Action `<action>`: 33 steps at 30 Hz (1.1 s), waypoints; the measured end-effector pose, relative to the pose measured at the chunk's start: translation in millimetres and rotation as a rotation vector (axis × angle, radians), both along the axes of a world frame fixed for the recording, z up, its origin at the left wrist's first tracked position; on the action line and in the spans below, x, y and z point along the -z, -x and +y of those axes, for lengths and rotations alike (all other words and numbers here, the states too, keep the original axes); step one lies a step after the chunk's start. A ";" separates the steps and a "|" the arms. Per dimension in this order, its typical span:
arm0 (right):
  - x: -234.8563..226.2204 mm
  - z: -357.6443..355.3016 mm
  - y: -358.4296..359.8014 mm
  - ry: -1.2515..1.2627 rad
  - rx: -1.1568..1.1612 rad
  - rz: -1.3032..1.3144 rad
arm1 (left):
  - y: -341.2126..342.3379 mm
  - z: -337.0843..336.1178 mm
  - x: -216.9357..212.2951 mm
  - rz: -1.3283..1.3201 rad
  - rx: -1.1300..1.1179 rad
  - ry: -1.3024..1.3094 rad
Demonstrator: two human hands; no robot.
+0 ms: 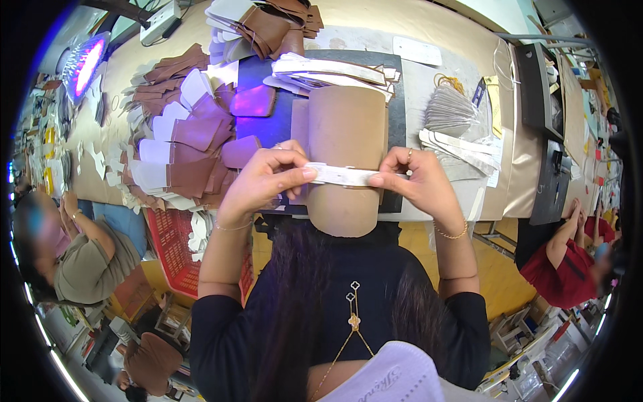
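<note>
- We have a white strip (343, 175) pinched at both ends: left hand (264, 181) closed on its left end between thumb and fingers, right hand (418, 184) closed on its right end the same way.
- The strip lies across a tan leather panel (345, 157), touching it at about mid-height. The panel sits on a dark mat (395, 127) at the near edge of the tabletop (435, 87), its lower end overhanging that edge toward us.
- Orientation: the strip's long axis runs left-right, roughly parallel to the near edge. The panel's long axis runs near-far, at right angles to the strip, rounded end toward us.
- Progress, as we judge it: the strip is lined up on the panel and held taut, but both hands are on it, so it doesn't look pressed down or released yet. We can't tell whether it is already stuck.
- Left to do: plenty. A stack of white strips (335, 70) lies at the mat's far edge, and more white pieces (459, 151) to the right.
- Brown-and-white cut pieces (191, 144) are heaped toward the table's left side, with more brown pieces (268, 27) at the far edge.
- A red crate (174, 241) sits below the near edge, left.
</note>
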State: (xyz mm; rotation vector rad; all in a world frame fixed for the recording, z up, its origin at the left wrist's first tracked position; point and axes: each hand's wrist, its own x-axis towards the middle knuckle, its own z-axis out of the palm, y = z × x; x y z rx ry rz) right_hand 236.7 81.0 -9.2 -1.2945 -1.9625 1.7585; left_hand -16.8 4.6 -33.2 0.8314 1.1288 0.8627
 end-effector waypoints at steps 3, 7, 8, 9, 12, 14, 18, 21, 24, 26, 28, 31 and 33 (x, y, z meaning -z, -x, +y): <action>0.8 1.5 -15.4 0.168 0.047 0.037 | 17.0 -3.4 3.8 0.077 0.005 0.017; 8.6 -2.4 -23.9 0.237 0.107 0.121 | 21.6 -11.1 15.5 0.068 -0.013 0.042; 11.1 -3.5 -24.8 0.263 0.120 0.132 | 21.3 -11.4 18.7 0.058 -0.007 0.060; 14.1 -4.7 -25.0 0.289 0.134 0.143 | 20.7 -11.3 21.3 0.043 0.000 0.069; 23.3 -8.1 -25.5 0.348 0.162 0.163 | 17.4 -10.0 27.8 0.005 -0.004 0.067; 31.4 -11.1 -24.3 0.409 0.180 0.223 | 14.6 -8.9 31.4 -0.016 0.004 0.110; 52.2 -20.0 -19.0 0.536 0.230 0.393 | 11.1 -8.2 36.8 -0.090 -0.005 0.135; 63.3 -26.9 -22.2 0.584 0.295 0.413 | 11.8 -7.5 38.7 -0.074 0.011 0.149; 70.5 -31.2 -27.2 0.616 0.347 0.431 | 12.1 -7.9 39.3 -0.075 -0.002 0.153; 74.7 -34.2 -29.0 0.643 0.372 0.450 | 11.9 -7.8 39.9 -0.089 0.003 0.157; 79.6 -37.9 -27.6 0.603 0.392 0.473 | 11.2 -8.3 40.1 -0.100 -0.003 0.167; 83.6 -47.1 -25.6 0.584 0.439 0.483 | 10.0 -8.8 39.6 -0.111 -0.014 0.184; 82.2 -53.0 -23.7 0.579 0.476 0.465 | 9.4 -8.4 39.2 -0.129 -0.012 0.171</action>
